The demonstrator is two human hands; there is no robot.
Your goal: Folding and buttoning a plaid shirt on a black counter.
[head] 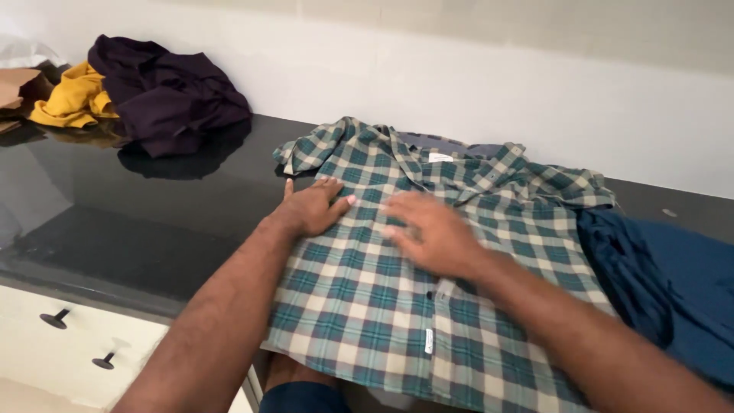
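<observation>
A green and white plaid shirt lies spread flat on the black countertop, collar toward the wall and hem hanging over the front edge. My left hand rests flat on the shirt's left side near the sleeve, fingers apart. Lying palm down on the chest area by the button placket is my right hand, slightly blurred, fingers spread. Neither hand grips the cloth.
A dark purple garment and a yellow garment are heaped at the back left, beside a brown paper bag. A dark blue garment lies at the right. White drawers with black knobs sit below the counter.
</observation>
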